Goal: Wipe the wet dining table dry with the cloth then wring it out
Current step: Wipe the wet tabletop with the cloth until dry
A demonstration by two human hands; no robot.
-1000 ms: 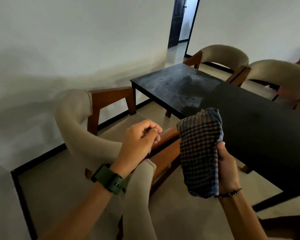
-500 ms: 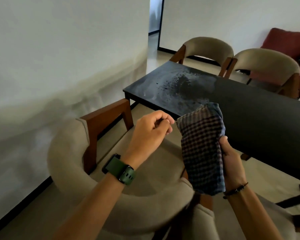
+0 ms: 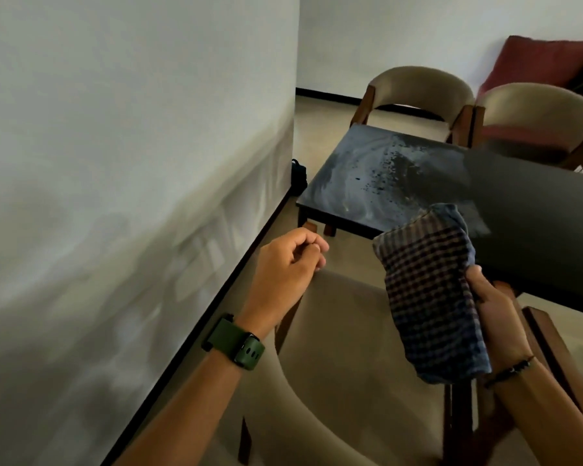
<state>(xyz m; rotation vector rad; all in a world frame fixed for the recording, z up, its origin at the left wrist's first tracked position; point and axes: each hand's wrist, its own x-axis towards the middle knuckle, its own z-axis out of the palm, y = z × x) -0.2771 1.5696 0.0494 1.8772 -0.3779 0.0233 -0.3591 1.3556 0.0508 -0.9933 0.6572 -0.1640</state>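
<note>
A dark dining table stretches to the right; its left end shows a pale wet film with dark droplets. My right hand grips a blue and brown checked cloth, which hangs folded in the air in front of the table's near edge. My left hand hovers to the left of the cloth with its fingers curled in and nothing in it. It wears a green watch on the wrist.
A beige upholstered chair with wooden legs stands right below my hands. Two more such chairs stand on the table's far side, with a red cushion behind. A white wall runs along the left.
The view has moved forward along the wall, so the near chair now lies under my hands and the table's wet end looks closer. Both hands keep their pose; the cloth stays in my right hand.
</note>
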